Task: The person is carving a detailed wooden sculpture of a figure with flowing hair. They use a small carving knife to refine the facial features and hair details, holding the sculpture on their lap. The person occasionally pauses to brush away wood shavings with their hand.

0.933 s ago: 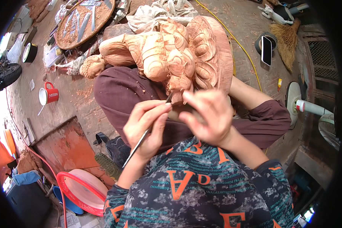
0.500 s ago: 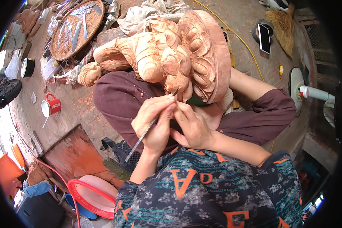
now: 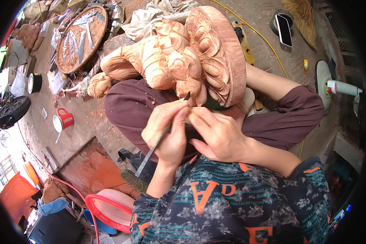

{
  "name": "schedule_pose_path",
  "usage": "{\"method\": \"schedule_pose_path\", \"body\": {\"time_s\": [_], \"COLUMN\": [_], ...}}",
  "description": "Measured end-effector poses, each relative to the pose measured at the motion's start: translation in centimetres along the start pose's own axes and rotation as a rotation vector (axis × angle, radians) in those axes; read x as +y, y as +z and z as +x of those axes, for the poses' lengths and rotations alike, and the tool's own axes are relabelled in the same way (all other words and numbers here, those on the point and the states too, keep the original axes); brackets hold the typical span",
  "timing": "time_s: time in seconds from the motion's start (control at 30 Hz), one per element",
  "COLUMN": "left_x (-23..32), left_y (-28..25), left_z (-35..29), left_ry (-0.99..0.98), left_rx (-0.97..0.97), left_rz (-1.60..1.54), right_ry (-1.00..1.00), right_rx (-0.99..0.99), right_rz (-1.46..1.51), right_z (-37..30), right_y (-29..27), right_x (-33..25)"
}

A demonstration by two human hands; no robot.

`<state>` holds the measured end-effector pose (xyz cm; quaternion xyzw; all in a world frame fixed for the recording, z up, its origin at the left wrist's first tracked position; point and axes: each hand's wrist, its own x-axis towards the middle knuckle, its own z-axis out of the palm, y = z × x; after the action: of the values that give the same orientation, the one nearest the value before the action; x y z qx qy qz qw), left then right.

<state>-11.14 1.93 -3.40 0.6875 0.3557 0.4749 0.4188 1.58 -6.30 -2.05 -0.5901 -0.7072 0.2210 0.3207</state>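
A reddish wooden carving [image 3: 171,61] with rounded, layered forms and a petalled round base lies across my crossed legs, dusted with shavings. My left hand [image 3: 165,132] is closed round a thin metal carving chisel [image 3: 148,156], whose shank slants down past my wrist. The dark tip rises above the fingertips and rests at the carving's near end. Right beside it, my right hand [image 3: 219,136] is closed with curled fingers pressed against the left fingertips and the chisel near its tip. Its exact hold there is partly hidden.
A round tray [image 3: 63,61] of shavings and flat metal blades lies far left. A red mug [image 3: 64,119] stands on the floor at left. At far right are a phone [image 3: 283,30] and a straw broom [image 3: 301,20]. A yellow cord [image 3: 268,44] runs behind the carving.
The whole view has shifted slightly. Both hands keep their grip, and the chisel tip stays at the carving's near end with only a slight change of angle.
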Motion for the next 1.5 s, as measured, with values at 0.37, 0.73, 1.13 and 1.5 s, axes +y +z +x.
{"method": "schedule_pose_path", "body": {"time_s": [0.37,0.73,1.13,1.5], "left_x": [0.9,1.4,2.0,0.7], "left_y": [-2.0,-0.9,-1.1,-1.1], "left_z": [1.2,2.1,2.3,0.3], "left_ry": [-0.144,-0.159,-0.373,-0.271], "left_rx": [-0.005,-0.118,-0.057,0.03], "left_rz": [0.097,0.141,-0.005,-0.054], "right_ry": [-0.015,-0.011,0.037,-0.092], "right_rx": [-0.058,-0.027,-0.109,0.076], "right_rz": [0.025,0.031,0.061,-0.029], "right_z": [1.2,1.0,1.5,1.2], "right_y": [1.0,-0.7,-0.2,0.7], "right_x": [-1.0,-0.7,-0.6,0.2]}}
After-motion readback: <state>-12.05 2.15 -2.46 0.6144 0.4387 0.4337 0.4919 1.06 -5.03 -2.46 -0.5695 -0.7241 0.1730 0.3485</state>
